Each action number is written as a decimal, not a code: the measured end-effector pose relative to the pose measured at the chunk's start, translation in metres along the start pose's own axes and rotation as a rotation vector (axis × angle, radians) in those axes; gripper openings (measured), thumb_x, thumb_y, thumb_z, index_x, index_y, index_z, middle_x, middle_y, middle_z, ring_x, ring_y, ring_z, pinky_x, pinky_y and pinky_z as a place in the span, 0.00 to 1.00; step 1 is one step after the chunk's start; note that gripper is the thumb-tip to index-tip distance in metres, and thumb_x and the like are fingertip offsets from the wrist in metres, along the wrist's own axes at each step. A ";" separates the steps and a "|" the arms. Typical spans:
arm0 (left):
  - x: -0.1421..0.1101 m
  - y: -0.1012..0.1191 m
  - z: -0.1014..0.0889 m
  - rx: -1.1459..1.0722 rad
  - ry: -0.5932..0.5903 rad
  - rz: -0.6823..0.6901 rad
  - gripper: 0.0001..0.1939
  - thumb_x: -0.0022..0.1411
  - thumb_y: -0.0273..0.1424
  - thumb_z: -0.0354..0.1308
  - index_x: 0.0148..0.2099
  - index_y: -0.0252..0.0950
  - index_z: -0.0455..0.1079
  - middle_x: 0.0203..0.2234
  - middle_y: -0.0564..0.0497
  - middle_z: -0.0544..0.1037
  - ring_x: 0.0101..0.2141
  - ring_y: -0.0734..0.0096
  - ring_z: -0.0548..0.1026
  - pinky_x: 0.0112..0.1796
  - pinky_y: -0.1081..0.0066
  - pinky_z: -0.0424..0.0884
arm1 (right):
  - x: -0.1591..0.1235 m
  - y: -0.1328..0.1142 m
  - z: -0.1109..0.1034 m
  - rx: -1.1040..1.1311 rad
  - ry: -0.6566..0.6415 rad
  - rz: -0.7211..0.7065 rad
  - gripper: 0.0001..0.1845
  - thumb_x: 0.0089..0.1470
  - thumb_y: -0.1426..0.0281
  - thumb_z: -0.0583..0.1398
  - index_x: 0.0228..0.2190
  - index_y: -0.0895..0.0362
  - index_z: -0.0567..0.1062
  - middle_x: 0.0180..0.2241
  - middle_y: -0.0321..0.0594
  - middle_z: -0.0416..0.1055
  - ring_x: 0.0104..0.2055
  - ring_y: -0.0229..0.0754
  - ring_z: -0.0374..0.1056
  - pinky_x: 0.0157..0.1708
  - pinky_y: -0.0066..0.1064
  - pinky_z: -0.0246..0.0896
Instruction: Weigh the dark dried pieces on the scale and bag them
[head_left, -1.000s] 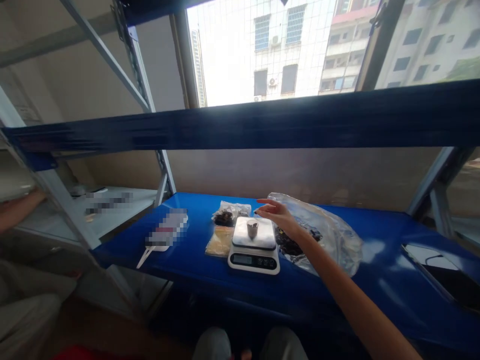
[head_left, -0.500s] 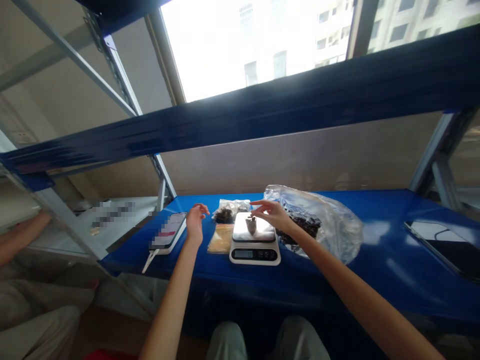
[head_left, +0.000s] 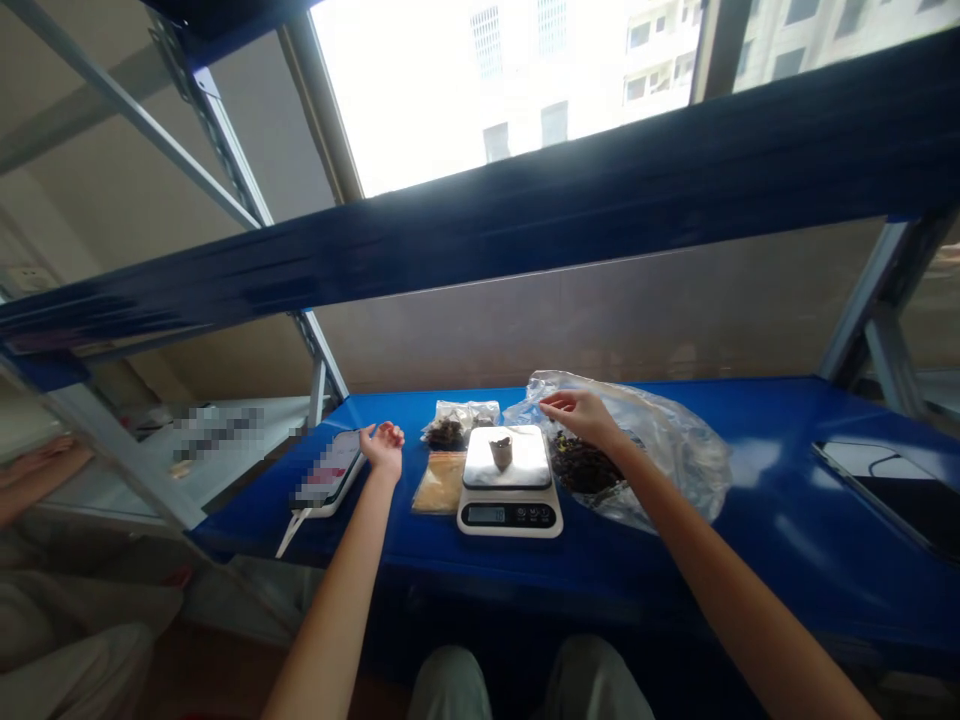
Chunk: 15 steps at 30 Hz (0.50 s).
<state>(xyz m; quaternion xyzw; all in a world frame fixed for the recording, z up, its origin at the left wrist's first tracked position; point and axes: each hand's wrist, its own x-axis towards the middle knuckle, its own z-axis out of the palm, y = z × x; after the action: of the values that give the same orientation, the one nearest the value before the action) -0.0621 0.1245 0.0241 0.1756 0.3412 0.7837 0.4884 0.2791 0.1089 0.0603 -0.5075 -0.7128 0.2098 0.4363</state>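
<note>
My right hand [head_left: 581, 415] hovers over the near edge of a large clear plastic bag [head_left: 675, 450] that holds dark dried pieces [head_left: 581, 468]; its fingers are drawn together and point left. What they pinch, if anything, is too small to see. Left of it stands a white digital scale [head_left: 510, 490] with a small brown cup [head_left: 501, 452] on its platform. My left hand [head_left: 384, 445] rests on the blue shelf [head_left: 750, 560] between a phone [head_left: 330, 472] and the small packets, fingers loosely curled with nothing in them.
Two small clear bags of dark pieces [head_left: 459, 425] and a yellowish packet [head_left: 441, 482] lie left of the scale. A dark flat device [head_left: 892, 495] lies at the far right. A blue shelf beam [head_left: 525, 230] crosses overhead. Another person's arm [head_left: 34, 470] is at the left.
My left hand came into view and settled beside the phone. My right hand moved from above the cup on the scale to the right, over the big bag.
</note>
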 end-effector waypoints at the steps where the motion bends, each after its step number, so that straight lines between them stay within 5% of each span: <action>1: -0.001 0.003 -0.001 -0.082 -0.016 -0.075 0.17 0.58 0.36 0.41 0.22 0.35 0.61 0.15 0.52 0.61 0.17 0.75 0.62 0.19 0.75 0.56 | 0.000 0.007 -0.005 -0.139 -0.026 0.056 0.11 0.44 0.64 0.61 0.29 0.56 0.80 0.28 0.41 0.78 0.30 0.44 0.73 0.29 0.30 0.65; 6: -0.005 0.004 -0.004 -0.245 -0.122 -0.285 0.14 0.58 0.31 0.41 0.24 0.34 0.61 0.20 0.49 0.64 0.20 0.74 0.64 0.22 0.73 0.61 | -0.005 0.022 -0.012 -0.369 -0.236 0.136 0.11 0.38 0.66 0.65 0.29 0.55 0.80 0.31 0.40 0.78 0.33 0.45 0.72 0.30 0.28 0.63; 15: -0.004 -0.005 -0.001 -0.184 -0.160 -0.353 0.10 0.55 0.24 0.44 0.24 0.33 0.63 0.21 0.49 0.66 0.21 0.73 0.65 0.22 0.73 0.60 | -0.010 0.015 -0.003 -0.475 -0.283 0.137 0.13 0.41 0.66 0.61 0.31 0.55 0.80 0.32 0.39 0.78 0.35 0.45 0.71 0.29 0.28 0.60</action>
<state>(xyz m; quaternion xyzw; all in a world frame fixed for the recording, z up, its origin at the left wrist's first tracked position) -0.0577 0.1218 0.0200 0.1294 0.2541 0.6972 0.6577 0.2911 0.1054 0.0468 -0.6080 -0.7599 0.1349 0.1863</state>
